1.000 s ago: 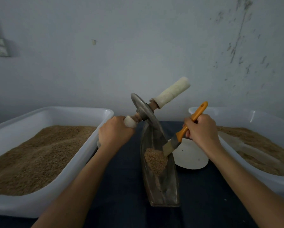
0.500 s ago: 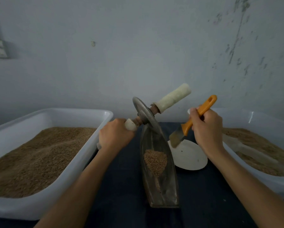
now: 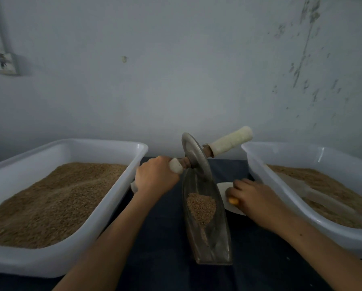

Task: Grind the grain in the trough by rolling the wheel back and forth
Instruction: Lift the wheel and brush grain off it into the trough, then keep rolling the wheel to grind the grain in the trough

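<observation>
Left tub: wide white plastic tub of brown grain, left of the long boat-shaped metal trough; not part of this step.
Left hand: left hand left of the trough's far end, fingers wrapped tight round the near white-wrapped axle handle.
Wheel: grey metal disc wheel tilted, its lower rim seated in the trough's far end; opposite white-wrapped handle up and right of the trough, held by nothing.
Grain: small brown pile of grain mid-trough, toward the near side of the wheel, apparently still whole.
Right hand: right hand just right of the trough, palm down over the white round dish, fingers curled over the orange brush handle; looks like setting it down, bristles hidden.
Right tub: second white tub right of the trough, grain and a pale scoop inside.
Step in hand: freeing the right hand for the wheel; rolling not begun.
Method: leave the brush on the dish, well away from the trough; take the free handle; level the axle so the wheel stands upright; roll toward the near end through the pile with even downward pressure from both sides.
Risk: one-handed push likely to tip the wheel or rock the narrow trough, spilling grain.
</observation>
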